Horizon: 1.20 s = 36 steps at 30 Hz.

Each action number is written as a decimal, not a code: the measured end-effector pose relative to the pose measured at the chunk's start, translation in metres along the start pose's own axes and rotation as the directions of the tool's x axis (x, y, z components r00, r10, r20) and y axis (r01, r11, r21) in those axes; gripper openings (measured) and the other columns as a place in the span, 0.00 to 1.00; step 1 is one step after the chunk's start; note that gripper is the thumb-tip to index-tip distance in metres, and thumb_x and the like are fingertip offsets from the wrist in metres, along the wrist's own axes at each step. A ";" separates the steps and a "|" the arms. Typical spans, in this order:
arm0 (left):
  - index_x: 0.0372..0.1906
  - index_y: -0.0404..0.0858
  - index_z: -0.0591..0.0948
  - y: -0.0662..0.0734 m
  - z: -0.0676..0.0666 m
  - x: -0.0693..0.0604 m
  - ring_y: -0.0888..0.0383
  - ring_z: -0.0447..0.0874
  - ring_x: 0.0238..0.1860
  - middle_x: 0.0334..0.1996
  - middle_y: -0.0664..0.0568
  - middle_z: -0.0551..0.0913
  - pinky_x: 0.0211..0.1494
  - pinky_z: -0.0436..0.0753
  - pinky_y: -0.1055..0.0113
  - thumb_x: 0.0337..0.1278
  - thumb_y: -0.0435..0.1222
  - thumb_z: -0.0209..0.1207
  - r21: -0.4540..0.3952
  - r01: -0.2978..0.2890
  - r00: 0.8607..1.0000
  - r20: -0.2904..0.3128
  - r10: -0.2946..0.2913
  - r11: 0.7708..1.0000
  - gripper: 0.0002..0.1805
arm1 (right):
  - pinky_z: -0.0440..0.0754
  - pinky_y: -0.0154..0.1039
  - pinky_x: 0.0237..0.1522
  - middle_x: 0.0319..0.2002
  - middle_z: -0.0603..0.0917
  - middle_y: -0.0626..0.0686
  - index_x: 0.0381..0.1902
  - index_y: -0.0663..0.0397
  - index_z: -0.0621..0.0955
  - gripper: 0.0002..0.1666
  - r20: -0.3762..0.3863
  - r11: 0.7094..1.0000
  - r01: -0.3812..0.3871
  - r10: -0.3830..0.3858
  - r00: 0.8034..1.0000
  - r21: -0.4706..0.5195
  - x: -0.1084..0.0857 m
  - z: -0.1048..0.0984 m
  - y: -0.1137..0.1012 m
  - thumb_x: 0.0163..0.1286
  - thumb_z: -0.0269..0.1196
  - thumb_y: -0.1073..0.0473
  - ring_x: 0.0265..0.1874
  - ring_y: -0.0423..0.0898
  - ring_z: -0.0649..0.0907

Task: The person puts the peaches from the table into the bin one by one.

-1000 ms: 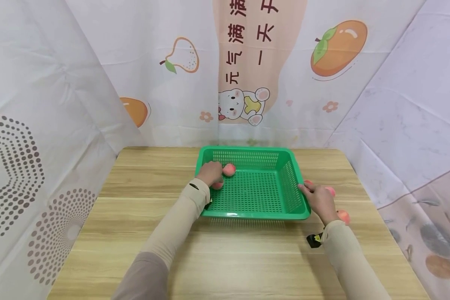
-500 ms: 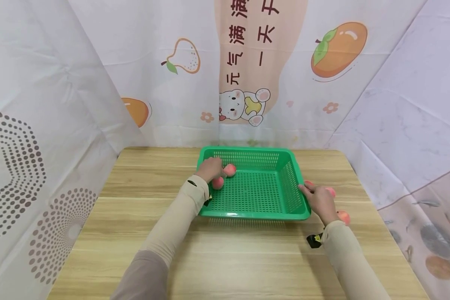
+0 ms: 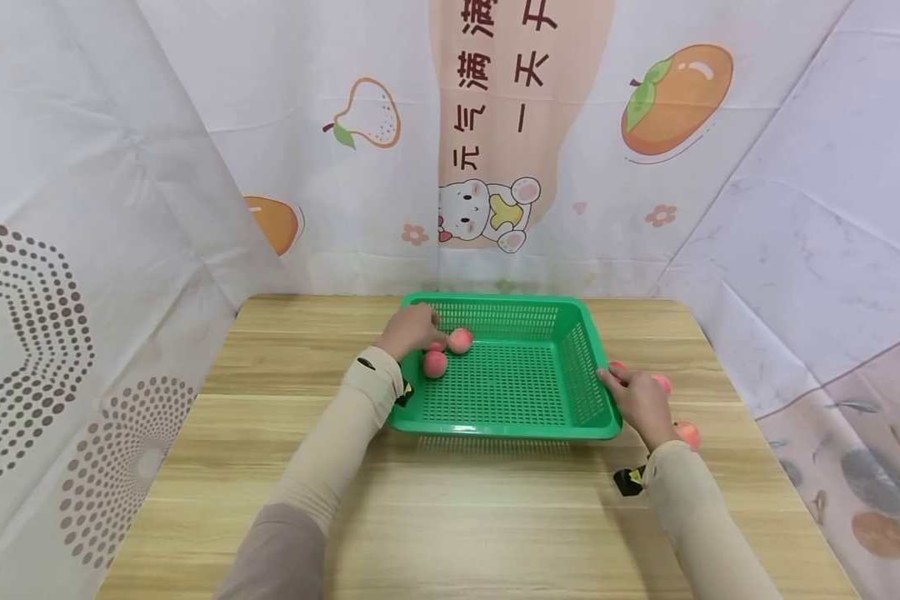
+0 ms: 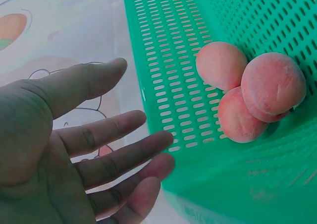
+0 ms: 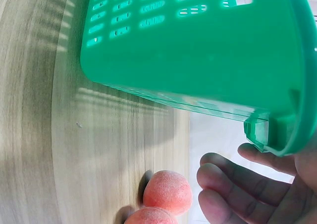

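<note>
A green plastic basket (image 3: 495, 430) stands on the table, with three peaches grouped at its left end. In the left wrist view one peach (image 4: 274, 83) overlaps a lower peach (image 4: 240, 117), and another peach (image 4: 221, 65) lies beside them. Over that end is my left hand (image 3: 411, 329); its fingers are spread, holding nothing and apart from the fruit. My right hand (image 3: 641, 406) grips the basket's right rim, thumb on top. The right wrist view shows its other fingers loosely bent below the rim; the thumb is hidden there.
More peaches lie on the table right of the basket: one peach (image 3: 687, 433) beside my right wrist, another peach (image 3: 662, 383) behind the hand, and a partly hidden peach (image 3: 618, 365) near the rim. A printed curtain (image 3: 330, 208) hangs behind the wooden table (image 3: 292, 400).
My left hand has let go of a peach in the basket and drawn up and left, uncovering the fruit. The right hand stays at the rim.
</note>
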State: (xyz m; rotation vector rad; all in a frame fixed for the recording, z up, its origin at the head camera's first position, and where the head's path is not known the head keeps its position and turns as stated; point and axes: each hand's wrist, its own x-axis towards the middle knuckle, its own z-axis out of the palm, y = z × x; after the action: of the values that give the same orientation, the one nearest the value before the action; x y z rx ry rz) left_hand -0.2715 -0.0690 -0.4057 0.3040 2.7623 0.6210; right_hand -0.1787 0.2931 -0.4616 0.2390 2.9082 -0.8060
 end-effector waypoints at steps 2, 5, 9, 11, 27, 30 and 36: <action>0.60 0.36 0.78 -0.002 -0.002 0.000 0.47 0.77 0.61 0.60 0.45 0.80 0.62 0.77 0.55 0.61 0.47 0.62 0.000 -0.007 1.000 0.002 0.007 1.000 0.27 | 0.71 0.37 0.29 0.22 0.81 0.57 0.65 0.66 0.72 0.37 0.003 1.000 -0.002 0.002 1.000 0.002 0.000 0.000 0.000 0.76 0.49 0.40 0.24 0.47 0.75; 0.61 0.37 0.78 -0.004 -0.006 -0.001 0.47 0.76 0.62 0.62 0.45 0.78 0.64 0.75 0.54 0.62 0.48 0.61 -0.019 0.000 1.000 0.003 0.000 1.000 0.27 | 0.72 0.38 0.31 0.24 0.82 0.57 0.65 0.66 0.71 0.37 0.006 1.000 -0.005 0.005 1.000 -0.001 0.000 0.000 0.000 0.76 0.49 0.39 0.26 0.48 0.75; 0.61 0.37 0.78 -0.008 -0.010 -0.002 0.47 0.75 0.63 0.62 0.46 0.78 0.65 0.74 0.53 0.62 0.48 0.61 -0.030 0.016 1.000 0.003 -0.016 0.999 0.27 | 0.72 0.39 0.32 0.23 0.81 0.57 0.65 0.66 0.71 0.37 0.007 1.000 0.001 -0.001 1.000 -0.004 0.000 -0.001 0.000 0.76 0.49 0.39 0.26 0.48 0.75; 0.62 0.37 0.77 -0.011 -0.012 -0.004 0.47 0.75 0.62 0.62 0.46 0.78 0.65 0.74 0.53 0.62 0.48 0.61 -0.021 0.021 1.000 0.004 -0.021 1.000 0.27 | 0.72 0.38 0.31 0.22 0.81 0.57 0.64 0.67 0.72 0.37 0.006 1.000 0.003 -0.003 1.000 -0.002 0.000 -0.001 0.000 0.76 0.49 0.39 0.25 0.48 0.75; 0.62 0.34 0.76 -0.027 -0.032 -0.024 0.44 0.76 0.63 0.62 0.43 0.78 0.63 0.76 0.49 0.64 0.47 0.59 0.049 0.040 0.997 -0.062 -0.037 0.998 0.28 | 0.71 0.37 0.29 0.21 0.81 0.56 0.64 0.67 0.72 0.36 -0.005 1.000 0.013 -0.013 1.000 -0.001 0.000 0.000 -0.001 0.76 0.49 0.41 0.23 0.47 0.76; 0.62 0.34 0.76 -0.033 -0.034 -0.027 0.43 0.76 0.62 0.62 0.43 0.78 0.62 0.76 0.49 0.64 0.47 0.59 0.045 0.043 0.998 -0.056 -0.041 0.998 0.28 | 0.73 0.40 0.33 0.24 0.83 0.58 0.64 0.67 0.72 0.36 -0.008 1.000 0.016 -0.016 1.000 -0.006 0.000 0.000 -0.001 0.76 0.49 0.40 0.26 0.48 0.76; 0.62 0.33 0.76 -0.043 -0.035 -0.031 0.43 0.77 0.60 0.62 0.41 0.78 0.61 0.76 0.49 0.65 0.47 0.58 0.018 0.046 0.998 -0.050 -0.045 0.999 0.28 | 0.75 0.44 0.37 0.26 0.84 0.60 0.63 0.66 0.73 0.36 -0.014 1.000 0.022 -0.022 1.000 -0.003 0.000 0.001 0.000 0.76 0.48 0.39 0.28 0.49 0.77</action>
State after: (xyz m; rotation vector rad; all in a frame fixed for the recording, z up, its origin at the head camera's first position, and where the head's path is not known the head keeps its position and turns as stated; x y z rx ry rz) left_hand -0.2600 -0.1285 -0.3868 0.2329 2.8154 0.5983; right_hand -0.1781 0.2927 -0.4624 0.2131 2.9300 -0.8073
